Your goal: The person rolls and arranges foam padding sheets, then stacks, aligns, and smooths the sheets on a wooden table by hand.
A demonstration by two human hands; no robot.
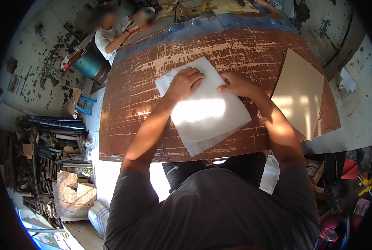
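- Stacking up along the left side of the room, wood scraps sit near a cardboard box and, farther up, a blue stool.
- Beside the table's far left corner is a teal drum, with another person close behind it.
- The brown table has a scratched, worn top, and clear plastic lies across its far end.
- The left fingers are bent over the top of the white sheets, touching them; whether they grip anything is hidden.
- The white sheets lie slantwise on the table in front of the person, layered at the near end, with sunlight across them.
- The right fingers touch the sheets' right edge, thumb and forefinger slightly parted.
- Farther right, a tan board lies flat on the table, apart from the sheets.
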